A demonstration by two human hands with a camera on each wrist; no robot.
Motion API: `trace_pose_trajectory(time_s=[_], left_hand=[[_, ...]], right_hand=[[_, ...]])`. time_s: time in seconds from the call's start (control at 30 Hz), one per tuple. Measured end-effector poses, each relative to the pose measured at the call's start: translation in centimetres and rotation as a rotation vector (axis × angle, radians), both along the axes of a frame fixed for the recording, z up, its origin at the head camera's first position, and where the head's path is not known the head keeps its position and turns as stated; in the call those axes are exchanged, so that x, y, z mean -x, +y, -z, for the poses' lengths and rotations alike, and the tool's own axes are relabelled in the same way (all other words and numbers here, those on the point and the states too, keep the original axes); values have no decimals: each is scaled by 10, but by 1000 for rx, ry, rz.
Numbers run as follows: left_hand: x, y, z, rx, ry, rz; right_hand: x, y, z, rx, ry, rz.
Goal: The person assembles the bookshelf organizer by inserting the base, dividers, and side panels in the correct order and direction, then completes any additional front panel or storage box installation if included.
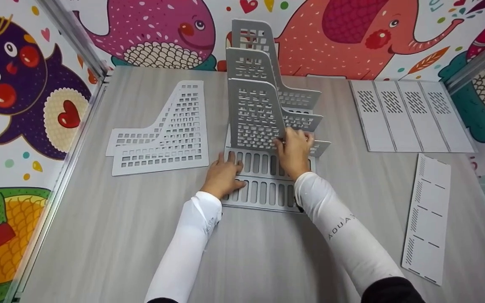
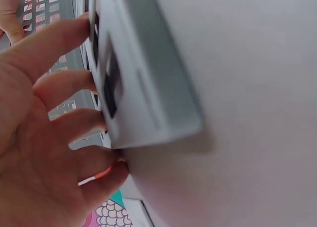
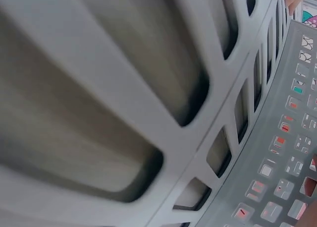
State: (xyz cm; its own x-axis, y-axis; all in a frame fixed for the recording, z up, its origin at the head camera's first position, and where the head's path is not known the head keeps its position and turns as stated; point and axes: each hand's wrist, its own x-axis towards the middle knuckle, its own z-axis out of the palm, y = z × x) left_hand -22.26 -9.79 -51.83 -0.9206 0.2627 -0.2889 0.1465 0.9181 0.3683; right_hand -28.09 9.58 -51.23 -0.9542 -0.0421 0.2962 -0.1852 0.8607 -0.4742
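Note:
A slotted grey base [image 1: 263, 177] lies on the table with several upright perforated panels standing across its far part. The nearest is an L-shaped divider panel [image 1: 256, 113], tall on the left and low on the right. My right hand [image 1: 295, 153] pinches this panel near the inner corner of its L. On the base's left edge rests my left hand [image 1: 222, 176], fingers spread; the left wrist view shows its fingertips against the slotted base [image 2: 148, 98]. In the right wrist view, base slots fill most of the picture beside the perforated divider panel [image 3: 267, 172].
Two loose L-shaped perforated panels [image 1: 162, 155] lie overlapped on the left. At the far right is a wide grey board [image 1: 411, 126] in several sections. A narrower slotted board [image 1: 427, 219] lies nearer on the right. Cartoon-printed walls [image 1: 343, 38] border the table.

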Motion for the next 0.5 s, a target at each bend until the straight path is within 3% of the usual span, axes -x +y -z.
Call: trace_pose_trajectory(time_s=[0.23, 0.5], left_hand=[[0, 0, -3, 17, 7, 24], [2, 3, -7, 61, -9, 29]], right_hand=[[-3, -10, -1, -1, 14, 5], [2, -20, -3, -11, -56, -22]])
